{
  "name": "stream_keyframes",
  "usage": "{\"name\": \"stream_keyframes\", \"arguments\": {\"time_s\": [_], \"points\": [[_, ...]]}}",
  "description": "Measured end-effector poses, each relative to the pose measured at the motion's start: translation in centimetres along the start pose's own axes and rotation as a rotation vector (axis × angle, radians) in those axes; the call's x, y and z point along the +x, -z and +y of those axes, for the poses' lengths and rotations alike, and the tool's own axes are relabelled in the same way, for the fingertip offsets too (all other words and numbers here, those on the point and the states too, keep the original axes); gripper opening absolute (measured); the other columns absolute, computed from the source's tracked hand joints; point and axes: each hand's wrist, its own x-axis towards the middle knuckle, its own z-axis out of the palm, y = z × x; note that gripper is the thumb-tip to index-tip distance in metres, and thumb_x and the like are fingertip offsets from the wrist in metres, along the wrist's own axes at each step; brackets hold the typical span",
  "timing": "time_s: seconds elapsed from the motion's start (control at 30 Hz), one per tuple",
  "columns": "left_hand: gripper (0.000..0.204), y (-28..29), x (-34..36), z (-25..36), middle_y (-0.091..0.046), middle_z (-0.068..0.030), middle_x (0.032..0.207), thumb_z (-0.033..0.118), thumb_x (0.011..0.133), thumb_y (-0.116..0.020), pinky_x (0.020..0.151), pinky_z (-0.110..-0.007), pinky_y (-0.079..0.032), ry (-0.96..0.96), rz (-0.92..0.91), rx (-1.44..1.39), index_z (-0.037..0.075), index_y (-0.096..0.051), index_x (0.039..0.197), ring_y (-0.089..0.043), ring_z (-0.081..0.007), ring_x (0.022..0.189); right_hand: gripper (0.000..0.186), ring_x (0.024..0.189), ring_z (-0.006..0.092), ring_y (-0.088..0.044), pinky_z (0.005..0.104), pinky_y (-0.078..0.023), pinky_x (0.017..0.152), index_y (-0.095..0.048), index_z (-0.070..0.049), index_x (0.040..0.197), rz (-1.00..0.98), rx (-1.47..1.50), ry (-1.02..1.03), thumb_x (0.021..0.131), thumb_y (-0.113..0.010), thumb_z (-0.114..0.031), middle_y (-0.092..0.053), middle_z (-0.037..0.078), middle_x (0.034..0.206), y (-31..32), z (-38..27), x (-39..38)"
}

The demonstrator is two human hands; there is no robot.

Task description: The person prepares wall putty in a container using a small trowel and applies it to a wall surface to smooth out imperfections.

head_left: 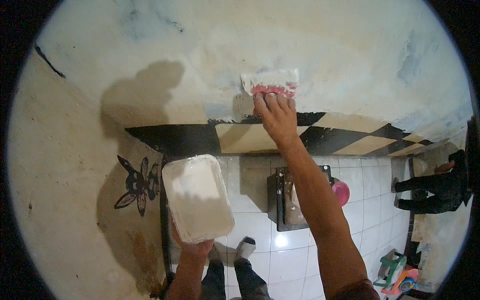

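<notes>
My right hand (280,117) grips a wide, flat putty scraper (272,82), red near the grip and smeared with white paste. Its blade lies against the cream wall (330,55), just above a band of black and cream checks (245,138). My left hand (199,246) supports a white rectangular plastic tub (227,202) from below at its near end. White paste coats the inside of the tub, and my left fingers are mostly hidden beneath it.
A black stand (281,200) on the white tiled floor (250,225) is partly covered by my right forearm. Beside it is a pink bowl (341,193). Another person (432,192) stands at the far right, near a green plastic item (392,270). A side wall (65,175) rises close on the left.
</notes>
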Motion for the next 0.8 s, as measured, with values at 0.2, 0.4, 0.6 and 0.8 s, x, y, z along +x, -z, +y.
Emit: {"name": "stream_keyframes", "arguments": {"time_s": [0.2,0.4,0.6,0.8], "points": [[0.056,0.8,0.6,0.3,-0.05,-0.0114,0.137,0.045,0.095,-0.041,0.103,-0.053,-0.041,-0.048,0.113,0.084,0.012,-0.042,0.14,-0.051,-0.0322,0.123,0.043,0.108,0.0308,-0.056,0.0467,-0.045,0.091,-0.055,-0.01,0.12,-0.12,0.276,0.024,0.077,-0.061,-0.014,-0.058,0.013,0.116,-1.9,-3.0,-8.2],[0.056,0.3,-0.2,0.9,-0.052,-0.0116,0.135,0.044,0.094,-0.041,0.102,-0.053,-0.042,-0.039,0.136,0.023,0.011,-0.043,0.139,-0.052,-0.0322,0.122,0.017,0.084,0.0322,-0.058,0.0412,-0.047,0.08,-0.057,0.002,0.104,0.227,0.101,-0.77,0.088,-0.057,-0.002,-0.061,0.017,0.094,5.0,-1.9,-3.4],[0.056,0.5,0.4,0.0,-0.051,-0.0116,0.136,0.045,0.094,-0.041,0.101,-0.053,-0.042,-0.014,0.158,0.016,0.012,-0.043,0.14,-0.052,-0.0325,0.122,0.028,0.083,0.0346,-0.058,0.0423,-0.045,0.077,-0.053,0.005,0.095,0.505,0.21,-0.948,0.096,-0.05,-0.023,-0.056,0.019,0.092,1.3,-1.1,4.6],[0.058,1.9,0.2,0.1,-0.05,-0.0117,0.137,0.046,0.093,-0.043,0.101,-0.054,-0.042,0.01,0.177,0.047,0.012,-0.042,0.14,-0.051,-0.0331,0.123,0.044,0.099,0.0421,-0.05,0.0519,-0.036,0.09,-0.053,0.002,0.109,0.156,0.489,-0.515,0.067,-0.066,-0.002,-0.054,0.021,0.106,-3.1,-11.1,1.3]]}}
